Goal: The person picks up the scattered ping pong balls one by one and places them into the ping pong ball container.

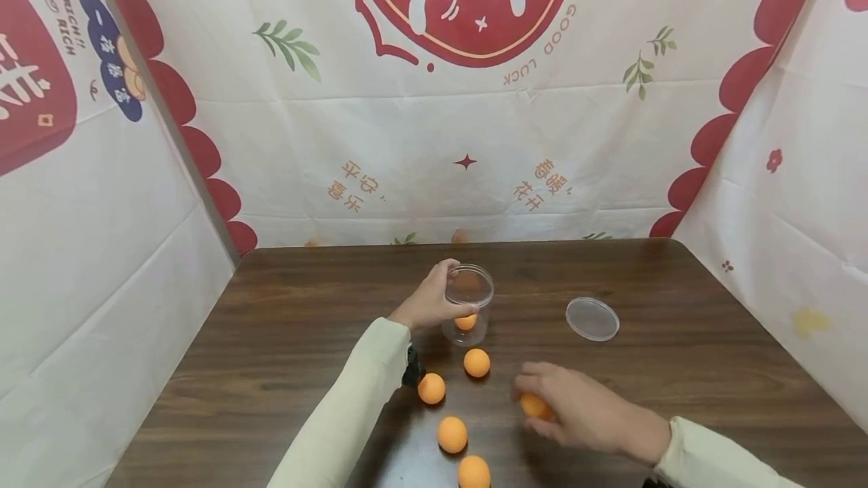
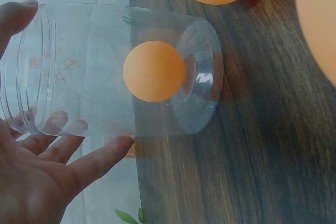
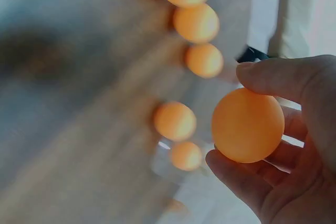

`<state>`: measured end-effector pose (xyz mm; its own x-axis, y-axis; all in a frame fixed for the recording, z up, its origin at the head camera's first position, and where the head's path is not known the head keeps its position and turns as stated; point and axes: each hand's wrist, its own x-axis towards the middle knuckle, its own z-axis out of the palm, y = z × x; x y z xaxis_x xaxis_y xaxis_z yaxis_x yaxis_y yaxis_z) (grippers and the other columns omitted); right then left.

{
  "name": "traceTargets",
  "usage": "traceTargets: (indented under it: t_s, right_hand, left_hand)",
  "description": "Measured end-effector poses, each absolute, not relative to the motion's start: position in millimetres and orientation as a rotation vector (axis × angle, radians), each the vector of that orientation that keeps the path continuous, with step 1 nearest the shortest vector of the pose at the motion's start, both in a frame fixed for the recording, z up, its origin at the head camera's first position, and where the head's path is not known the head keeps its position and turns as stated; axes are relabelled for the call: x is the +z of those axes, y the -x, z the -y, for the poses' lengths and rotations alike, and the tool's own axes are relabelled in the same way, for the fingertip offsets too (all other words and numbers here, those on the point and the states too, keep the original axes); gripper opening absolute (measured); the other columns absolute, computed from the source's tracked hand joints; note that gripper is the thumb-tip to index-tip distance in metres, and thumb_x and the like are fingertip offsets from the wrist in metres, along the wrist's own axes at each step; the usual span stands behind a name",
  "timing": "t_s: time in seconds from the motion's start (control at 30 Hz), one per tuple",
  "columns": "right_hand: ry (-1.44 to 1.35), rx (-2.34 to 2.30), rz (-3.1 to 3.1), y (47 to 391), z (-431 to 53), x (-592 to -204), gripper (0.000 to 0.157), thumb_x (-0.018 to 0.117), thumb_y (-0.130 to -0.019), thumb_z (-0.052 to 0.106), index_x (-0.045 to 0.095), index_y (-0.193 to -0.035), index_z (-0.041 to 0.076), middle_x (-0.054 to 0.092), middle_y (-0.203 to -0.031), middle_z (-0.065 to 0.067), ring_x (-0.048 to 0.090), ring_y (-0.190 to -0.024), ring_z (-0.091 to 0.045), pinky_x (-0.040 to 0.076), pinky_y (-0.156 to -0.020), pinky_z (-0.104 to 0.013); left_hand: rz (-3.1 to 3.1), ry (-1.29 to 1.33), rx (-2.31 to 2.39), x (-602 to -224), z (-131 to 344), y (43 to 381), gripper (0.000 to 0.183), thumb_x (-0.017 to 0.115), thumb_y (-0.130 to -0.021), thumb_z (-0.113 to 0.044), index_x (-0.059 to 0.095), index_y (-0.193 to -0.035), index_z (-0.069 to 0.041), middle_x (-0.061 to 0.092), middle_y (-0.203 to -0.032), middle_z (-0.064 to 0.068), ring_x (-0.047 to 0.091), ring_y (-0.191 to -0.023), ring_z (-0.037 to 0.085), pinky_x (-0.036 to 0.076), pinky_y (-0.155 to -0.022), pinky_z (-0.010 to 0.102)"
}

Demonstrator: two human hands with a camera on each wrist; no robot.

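My left hand (image 1: 430, 301) grips a clear plastic jar (image 2: 105, 69) near its open rim, thumb on one side and fingers on the other. Inside the jar, close to its bottom, lies an orange ping-pong ball (image 2: 154, 72). Between the thumb and fingers of my right hand (image 1: 590, 409) is another ping-pong ball (image 3: 247, 125), held to the right of the loose balls and nearer to me than the jar. In front of the jar, a loose ball (image 1: 477, 363) sits on the table.
More orange balls lie in a rough line toward me: one ball (image 1: 432, 388) by the left wrist, another ball (image 1: 452, 435), and a ball (image 1: 474, 472) at the frame's bottom. A clear round lid (image 1: 593, 319) rests right of the jar on the dark wooden table (image 1: 305, 300). Printed cloth (image 1: 407, 134) hangs behind.
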<state>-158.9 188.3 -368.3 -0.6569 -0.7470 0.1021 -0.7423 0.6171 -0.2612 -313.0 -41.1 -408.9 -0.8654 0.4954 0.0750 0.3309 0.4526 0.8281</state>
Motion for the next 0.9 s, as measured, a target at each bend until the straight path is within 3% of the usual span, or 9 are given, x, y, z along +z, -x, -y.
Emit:
traceTargets:
  t_s: [0.37, 0.6, 0.7, 0.9]
  right_hand:
    - [1.235, -0.334, -2.853, 196, -168, -319, 0.024, 0.073, -0.083, 0.020, 0.064, -0.104, 0.014, 0.058, -0.099, 0.005, 0.051, -0.078, -0.003, 0.046, -0.065, -0.024]
    - [1.214, -0.320, -2.896, 230, -156, -311, 0.022, 0.072, -0.083, 0.018, 0.066, -0.104, 0.014, 0.061, -0.101, 0.002, 0.055, -0.080, -0.008, 0.048, -0.067, -0.026]
    - [1.210, -0.325, -2.921, 245, -149, -308, 0.020, 0.072, -0.083, 0.018, 0.066, -0.100, 0.010, 0.059, -0.094, 0.001, 0.050, -0.073, -0.008, 0.043, -0.061, -0.023]
    - [1.135, -0.363, -2.952, 274, -138, -304, 0.024, 0.072, -0.084, 0.017, 0.066, -0.104, 0.007, 0.061, -0.097, -0.004, 0.050, -0.073, -0.013, 0.043, -0.061, -0.025]
  left_hand:
    - [-2.544, -0.725, 1.368, -413, 41, 312, 0.083, 0.076, -0.080, -0.030, 0.026, -0.143, -0.010, 0.036, -0.144, 0.012, 0.040, -0.133, 0.027, 0.038, -0.107, 0.043]
    - [-2.553, -0.711, 1.352, -408, 41, 314, 0.084, 0.075, -0.081, -0.033, 0.025, -0.144, -0.010, 0.033, -0.146, 0.011, 0.039, -0.135, 0.026, 0.039, -0.107, 0.043]
    - [-2.537, -0.714, 1.356, -408, 43, 314, 0.085, 0.074, -0.082, -0.033, 0.024, -0.145, -0.008, 0.031, -0.148, 0.012, 0.037, -0.136, 0.027, 0.039, -0.106, 0.043]
    - [-2.508, -0.748, 1.372, -408, 43, 314, 0.082, 0.073, -0.083, -0.031, 0.024, -0.144, -0.008, 0.030, -0.148, 0.011, 0.036, -0.137, 0.026, 0.045, -0.101, 0.040]
